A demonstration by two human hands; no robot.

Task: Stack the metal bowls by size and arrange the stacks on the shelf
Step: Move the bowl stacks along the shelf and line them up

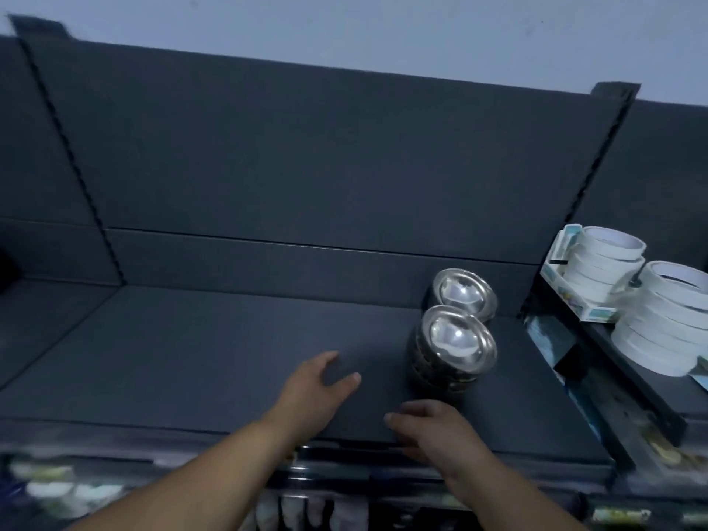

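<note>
Two stacks of shiny metal bowls stand on the dark grey shelf (pixel 214 362) at its right end. The front stack (pixel 454 344) is several bowls high; the back stack (pixel 465 293) stands right behind it, near the rear panel. My left hand (pixel 316 389) hovers over the shelf to the left of the front stack, fingers spread and holding nothing. My right hand (pixel 433 431) is just in front of the front stack, near the shelf's front edge, fingers loosely bent, not touching the bowls.
Rolls of white tape (pixel 603 262) are piled on the neighbouring shelf to the right, with a second pile (pixel 662 320) nearer me. A notched upright (pixel 597 178) divides the two bays. Blurred goods sit on the lower shelf below my arms.
</note>
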